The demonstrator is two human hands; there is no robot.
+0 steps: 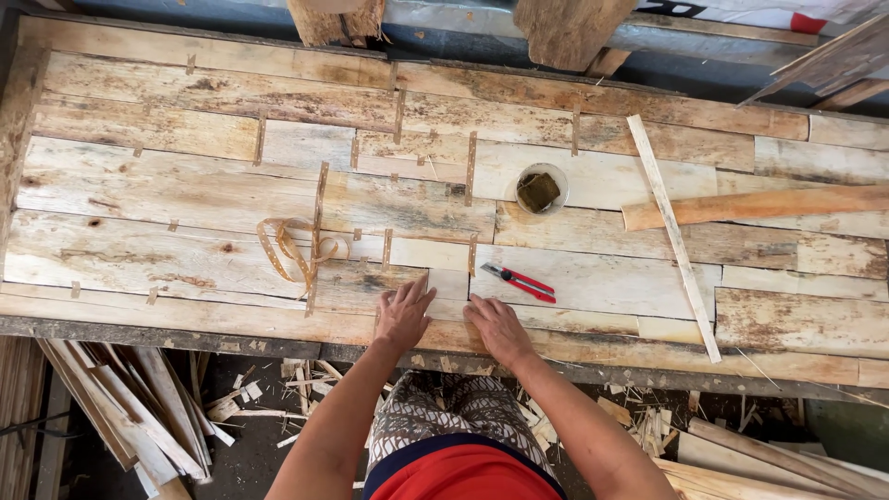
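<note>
both forearms come up from the bottom edge, above a red and patterned garment, scrap strips [139,407] piled on the floor on both sides where offcuts seem to drop. left hand [404,315] lies flat, fingers spread, palm down on a small veneer piece [448,283] near the table's front edge; right hand [498,328] is flat just beside it, fingers loosely together, also pressing down. neither hand grips anything, open palms look like they hold thin sheets flush at the seam. red-handled cutter [519,281] lies just past the right hand, within easy reach. loose coil of tape [289,248] sits left of the hands; short tape bits bridge many joints, likely tying the veneer patchwork [185,194] together. farther back a round cup [538,189] with something dark inside. long thin strip [674,236] lies diagonally at right, a broader board [755,206] crossing it. rough wood posts [567,28] at the far edge.
</note>
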